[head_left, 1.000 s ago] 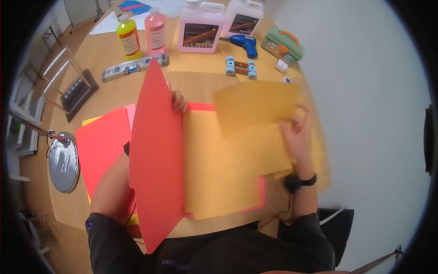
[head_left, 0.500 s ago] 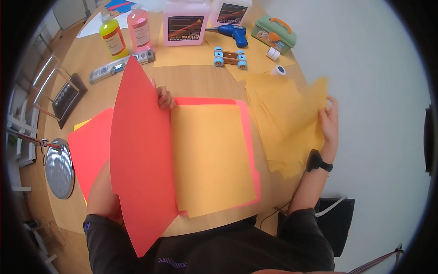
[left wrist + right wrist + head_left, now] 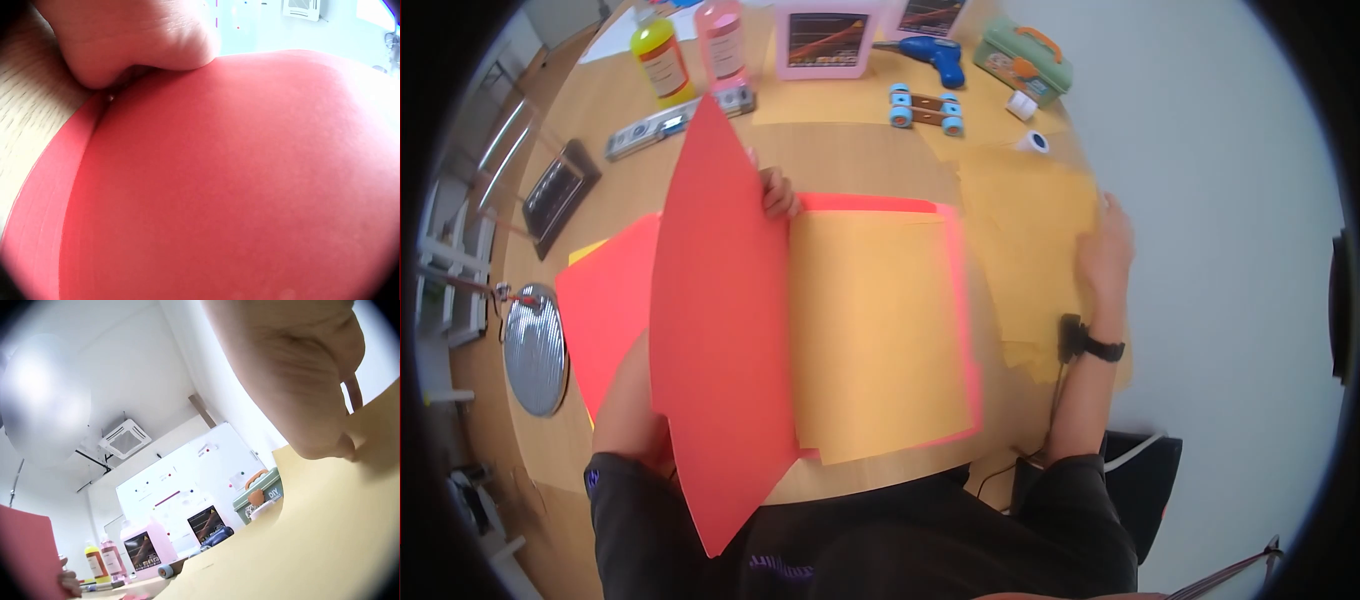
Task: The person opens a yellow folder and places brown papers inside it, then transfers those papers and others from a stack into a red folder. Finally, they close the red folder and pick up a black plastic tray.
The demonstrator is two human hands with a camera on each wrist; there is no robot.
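A red folder [image 3: 725, 330] stands open in front of me, its cover raised. My left hand [image 3: 778, 192] grips the upper part of that cover, fingers curled over its inner edge. In the left wrist view, the cover [image 3: 237, 175] fills most of the picture below the left hand [image 3: 137, 44]. Yellow-brown sheets [image 3: 880, 330] lie in the folder over a pink layer [image 3: 972, 385]. My right hand [image 3: 1108, 250] pinches the right edge of a loose pile of yellow-brown sheets [image 3: 1030, 250]. In the right wrist view, the right hand [image 3: 300, 375] touches a sheet [image 3: 287, 531].
Yellow [image 3: 660, 62] and pink [image 3: 723, 48] bottles, a spirit level [image 3: 680, 122], a pink jug [image 3: 824, 45], a blue drill [image 3: 935, 58], a toy car [image 3: 926, 110], a green box [image 3: 1025, 62] and white rolls [image 3: 1032, 142] stand behind. More red folders [image 3: 610, 300] lie left.
My right hand has moved right with a yellow-brown sheet and lowered it onto the pile. The left hand keeps holding the raised folder cover.
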